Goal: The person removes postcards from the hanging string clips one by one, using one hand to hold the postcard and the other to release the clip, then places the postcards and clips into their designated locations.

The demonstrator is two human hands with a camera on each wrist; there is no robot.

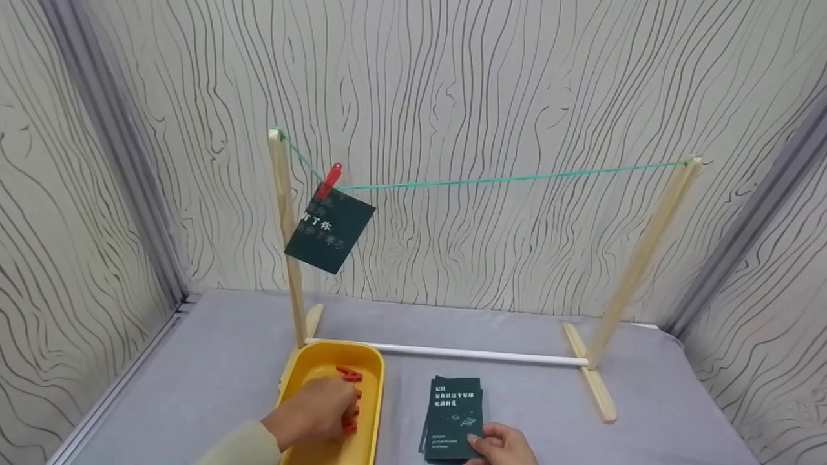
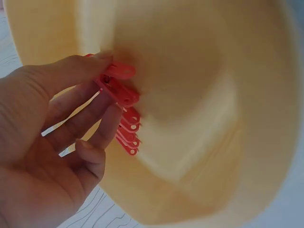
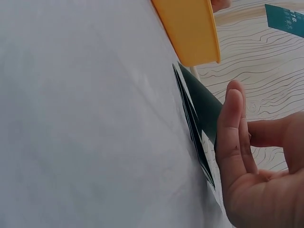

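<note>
Reaching into the yellow tray (image 1: 378, 413), my left hand (image 1: 316, 408) pinches a red clothespin (image 2: 121, 71) between thumb and fingers. Several more red clothespins (image 2: 130, 116) lie in a row beside it. My right hand (image 1: 502, 445) holds the lower right edge of the top dark green card (image 1: 455, 413), which has white print. That card tilts up a little from the stack (image 3: 192, 126) under it on the table. Another dark green card (image 1: 331, 229) hangs slanted from a green string (image 1: 491, 180), clipped by a red clothespin (image 1: 329, 179).
The string runs between a left wooden post (image 1: 289, 284) and a right wooden post (image 1: 646, 261). A white rod (image 1: 452, 352) joins the posts low down, behind the tray and cards. A wood-grain patterned wall (image 1: 452, 84) stands behind the grey cloth-covered table (image 1: 517, 387).
</note>
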